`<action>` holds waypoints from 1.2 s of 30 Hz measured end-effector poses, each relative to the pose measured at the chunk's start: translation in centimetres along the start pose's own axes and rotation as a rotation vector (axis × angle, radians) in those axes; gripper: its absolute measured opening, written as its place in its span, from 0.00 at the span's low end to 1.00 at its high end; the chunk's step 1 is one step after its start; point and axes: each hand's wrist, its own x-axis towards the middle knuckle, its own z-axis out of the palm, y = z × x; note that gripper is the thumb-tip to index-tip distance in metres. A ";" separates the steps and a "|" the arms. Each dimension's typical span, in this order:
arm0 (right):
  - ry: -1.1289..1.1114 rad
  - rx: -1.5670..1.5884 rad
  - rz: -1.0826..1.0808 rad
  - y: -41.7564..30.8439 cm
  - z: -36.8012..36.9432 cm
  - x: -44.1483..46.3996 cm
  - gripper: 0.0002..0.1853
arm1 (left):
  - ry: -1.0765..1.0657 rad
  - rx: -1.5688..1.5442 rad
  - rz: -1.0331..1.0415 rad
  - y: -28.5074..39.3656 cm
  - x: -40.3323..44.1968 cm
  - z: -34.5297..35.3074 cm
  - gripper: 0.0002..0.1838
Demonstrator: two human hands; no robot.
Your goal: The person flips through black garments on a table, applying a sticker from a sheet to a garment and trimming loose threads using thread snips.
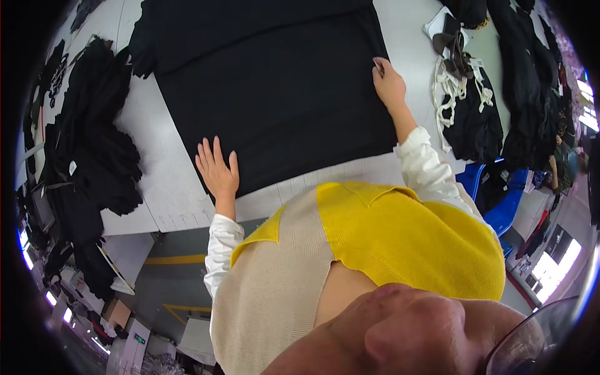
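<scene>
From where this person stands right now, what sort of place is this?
Probably a garment workshop: black cloth lies spread on a long pale worktable, more dark fabric is heaped at its left, and white straps or ties lie at the right.

White worktable (150, 137), seen across the upper half of the frame. Black garment (275, 94) lies flat at top center, heap of black clothing (94, 131) at left. Upper right: white straps (442, 103), black cloth (478, 128) just beside them.
</scene>
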 end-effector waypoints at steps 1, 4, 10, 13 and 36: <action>0.010 -0.002 -0.009 -0.5 -0.1 1.3 0.13 | 0.012 -0.006 -0.003 0.2 0.1 0.0 0.29; -0.055 -0.022 -0.256 -2.5 -0.4 5.8 0.14 | -0.014 -0.017 -0.015 0.4 0.2 -0.2 0.29; 0.280 0.152 0.038 -2.0 0.8 17.5 0.16 | -0.043 -0.024 -0.029 0.4 0.4 -0.5 0.29; 0.366 0.404 0.010 -4.4 -0.7 21.0 0.17 | -0.053 -0.021 -0.038 0.4 0.7 -0.5 0.29; -1.018 0.439 -0.443 -8.7 -7.8 8.4 0.04 | -0.002 -0.259 -0.089 -0.4 0.3 -0.7 0.25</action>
